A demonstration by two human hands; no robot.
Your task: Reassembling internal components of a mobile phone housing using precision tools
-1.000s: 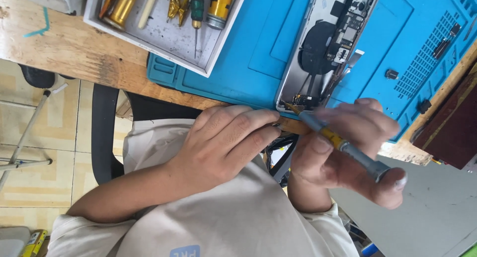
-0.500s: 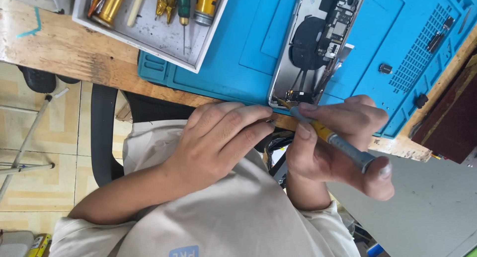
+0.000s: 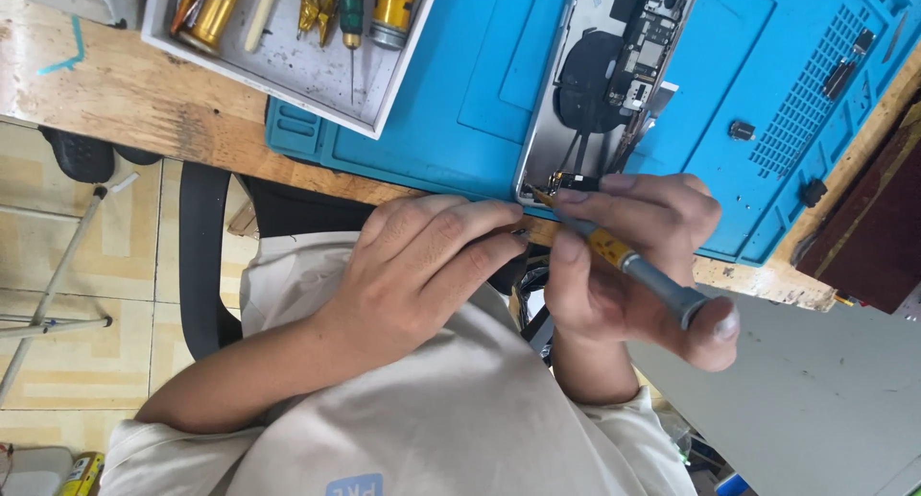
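At the upper left a shallow grey tray [image 3: 317, 83] is seen on the worn wooden bench [image 3: 125, 98], holding brass-coloured cylindrical tools [image 3: 213, 11] and a thin-shafted driver with a green grip [image 3: 351, 7]. Beside it a blue rubbery repair mat [image 3: 480, 83] with moulded ridges and recesses is spread, and an opened phone [image 3: 604, 83] — a flat metal shell with dark internal parts exposed — is laid on it. The left hand [image 3: 413, 275] is held palm down, fingers extended together toward the phone's lower corner; nothing is seen gripped in it. The right hand [image 3: 633, 266] is closed around a slim screwdriver [image 3: 633, 264] — yellow band, grey knurled handle — whose tip is set at the phone's lower edge, the index fingertip capping its end.
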